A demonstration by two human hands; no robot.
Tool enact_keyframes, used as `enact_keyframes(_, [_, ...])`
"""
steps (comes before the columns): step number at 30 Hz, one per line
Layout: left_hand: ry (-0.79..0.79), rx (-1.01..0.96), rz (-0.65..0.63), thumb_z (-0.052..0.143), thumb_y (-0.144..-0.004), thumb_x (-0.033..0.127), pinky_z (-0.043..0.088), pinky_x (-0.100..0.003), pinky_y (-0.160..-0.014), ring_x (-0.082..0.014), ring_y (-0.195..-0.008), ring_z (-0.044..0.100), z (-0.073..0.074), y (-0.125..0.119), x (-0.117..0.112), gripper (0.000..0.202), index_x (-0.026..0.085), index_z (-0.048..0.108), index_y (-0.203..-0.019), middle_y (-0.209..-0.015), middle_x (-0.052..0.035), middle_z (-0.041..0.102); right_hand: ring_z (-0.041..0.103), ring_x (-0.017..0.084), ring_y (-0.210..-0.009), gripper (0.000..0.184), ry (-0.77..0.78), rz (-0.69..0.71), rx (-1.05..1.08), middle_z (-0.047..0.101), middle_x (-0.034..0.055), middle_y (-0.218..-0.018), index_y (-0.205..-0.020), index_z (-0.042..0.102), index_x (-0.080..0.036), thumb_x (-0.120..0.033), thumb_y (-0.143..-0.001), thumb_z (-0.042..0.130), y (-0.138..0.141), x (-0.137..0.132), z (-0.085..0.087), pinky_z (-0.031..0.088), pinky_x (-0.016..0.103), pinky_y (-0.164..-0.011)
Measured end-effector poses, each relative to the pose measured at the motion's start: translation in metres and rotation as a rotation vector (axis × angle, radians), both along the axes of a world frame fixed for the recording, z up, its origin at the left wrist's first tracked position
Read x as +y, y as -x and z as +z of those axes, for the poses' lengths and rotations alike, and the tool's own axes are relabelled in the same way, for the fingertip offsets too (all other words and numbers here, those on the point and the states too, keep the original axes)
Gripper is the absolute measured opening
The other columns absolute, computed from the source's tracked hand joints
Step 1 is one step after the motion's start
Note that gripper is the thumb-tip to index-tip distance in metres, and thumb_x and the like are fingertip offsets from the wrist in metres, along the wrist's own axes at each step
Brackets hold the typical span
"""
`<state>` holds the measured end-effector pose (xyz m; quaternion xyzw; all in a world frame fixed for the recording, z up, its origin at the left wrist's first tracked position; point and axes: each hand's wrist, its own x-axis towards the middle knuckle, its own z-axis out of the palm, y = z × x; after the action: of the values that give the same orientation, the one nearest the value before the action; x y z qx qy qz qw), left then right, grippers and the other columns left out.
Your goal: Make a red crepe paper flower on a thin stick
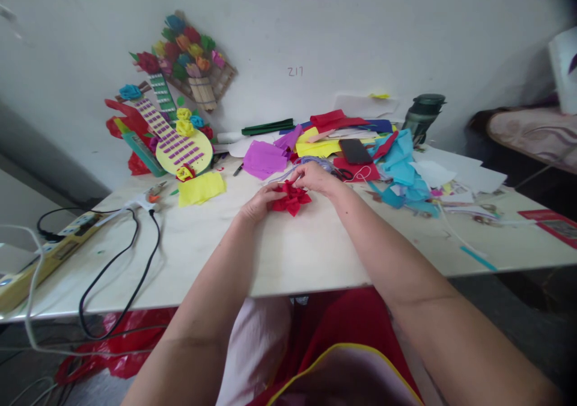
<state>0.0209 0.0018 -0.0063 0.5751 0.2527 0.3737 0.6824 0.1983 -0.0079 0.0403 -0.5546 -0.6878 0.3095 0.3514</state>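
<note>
Just above the middle of the table (311,256) is a red paper flower (294,200) with pointed petals. My left hand (262,202) grips it from the left, fingers closed on its edge. At the top of the flower, my right hand (313,178) is closed in a pinch. Whatever lies between those fingertips is too small to make out; a pale thread-like line shows near them. Behind my right hand lies a bundle of bluish-purple cord (315,163).
Purple paper (265,160), yellow paper (201,188), blue paper (399,175) and a phone (355,151) lie around. A green bottle (421,118) stands at the back right. Left are a guitar-shaped craft (184,151), a glue gun (144,202), its black cable (130,250) and a power strip (58,256).
</note>
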Motion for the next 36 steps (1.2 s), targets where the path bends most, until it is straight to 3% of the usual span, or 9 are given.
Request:
enact_keyframes(5, [0.103, -0.057, 0.125, 0.071, -0.065, 0.049, 0.05, -0.031, -0.069, -0.0196, -0.074, 0.063, -0.006, -0.006, 0.006, 0.041, 0.014, 0.063, -0.086, -0.08, -0.0071, 0.067, 0.054, 0.008, -0.055, 0.018, -0.021, -0.009, -0.037, 0.064, -0.001, -0.06, -0.071, 0.07, -0.015, -0.007, -0.06, 0.059, 0.003, -0.002, 0.001, 0.043, 0.019, -0.052])
enact_keyframes(15, [0.031, 0.047, 0.163, 0.071, -0.069, 0.047, 0.045, -0.025, -0.057, -0.0149, -0.063, 0.059, -0.009, -0.005, 0.007, 0.037, 0.013, 0.063, -0.08, -0.066, -0.0038, 0.061, 0.054, 0.009, -0.056, 0.018, -0.035, -0.005, -0.098, 0.066, 0.0013, -0.062, -0.074, 0.07, -0.012, -0.005, -0.061, 0.059, 0.006, -0.004, 0.003, 0.042, 0.019, -0.054])
enact_keyframes(21, [0.039, 0.028, 0.209, 0.074, -0.065, 0.045, 0.039, -0.022, -0.049, -0.0091, -0.051, 0.05, -0.006, -0.005, 0.004, 0.036, 0.012, 0.059, -0.069, -0.058, -0.0001, 0.057, 0.05, 0.009, -0.054, 0.013, 0.002, 0.085, -0.002, 0.06, 0.0006, -0.057, -0.071, 0.067, -0.011, -0.009, -0.066, 0.056, 0.004, -0.007, 0.005, 0.039, 0.02, -0.051])
enact_keyframes(31, [0.04, 0.005, 0.198, 0.075, -0.064, 0.041, 0.043, -0.021, -0.056, -0.0096, -0.056, 0.055, -0.008, -0.003, 0.007, 0.032, 0.012, 0.064, -0.074, -0.063, -0.0019, 0.062, 0.049, 0.008, -0.057, 0.013, -0.036, 0.145, -0.089, 0.061, -0.0015, -0.06, -0.069, 0.069, -0.014, -0.018, -0.069, 0.056, -0.003, -0.003, 0.001, 0.04, 0.02, -0.058])
enact_keyframes(36, [0.092, -0.047, 0.176, 0.074, -0.066, 0.031, 0.047, -0.023, -0.064, -0.0121, -0.064, 0.061, -0.005, -0.004, 0.005, 0.028, 0.01, 0.066, -0.083, -0.07, -0.0051, 0.066, 0.045, 0.008, -0.052, 0.022, -0.054, 0.21, -0.219, 0.052, -0.0034, -0.051, -0.063, 0.065, -0.014, -0.029, -0.075, 0.053, -0.012, 0.0, 0.001, 0.035, 0.022, -0.056])
